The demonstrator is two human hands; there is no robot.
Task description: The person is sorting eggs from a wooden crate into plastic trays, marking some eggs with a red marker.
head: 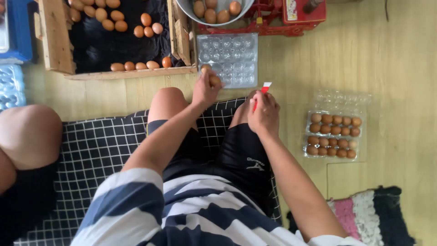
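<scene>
Striped shirt [182,209] and black shorts [236,159] fill the near field; the person sits on a black grid-pattern mat [100,150]. At far left a second person's bare knee [27,134] intrudes. Beyond it, a wooden crate [57,41] lined in black holds loose brown eggs [116,20]. Left hand [205,89]: fingers closed around one brown egg [214,80], held at the near edge of the empty clear plastic egg tray [230,59]. Advisable practice: lower the egg squarely into a cell, light grip, no contact with the tray rim. A metal bowl [218,11] of eggs sits beyond the tray. Right hand [264,114]: fingers pinched on a small red-and-white item [264,87], kind not determinable. Further right, a filled and closed clear carton [333,135] rests on the wooden floor [391,68].
</scene>
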